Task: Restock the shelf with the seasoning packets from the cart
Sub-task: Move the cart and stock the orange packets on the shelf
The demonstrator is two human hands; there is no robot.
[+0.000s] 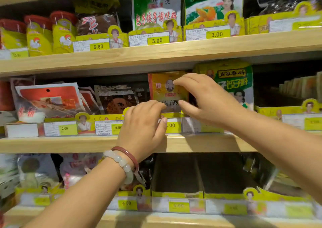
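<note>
An orange and yellow seasoning packet [162,92] stands upright in a yellow display box [171,115] on the middle shelf [69,143]. My right hand [205,98] holds the packet by its right side, index finger near the top and thumb lower down. My left hand [142,125], with bracelets on the wrist, grips the box's front lip: the fingers curl over it at the packet's lower left and the thumb presses the price label. The packet's bottom is hidden behind my fingers. No cart is in view.
Green and yellow packets [233,83] stand just right of the orange one, dark and red packets [115,98] to its left. The upper shelf [191,48] hangs close above. On the lower shelf, two display boxes [177,173] look hollow.
</note>
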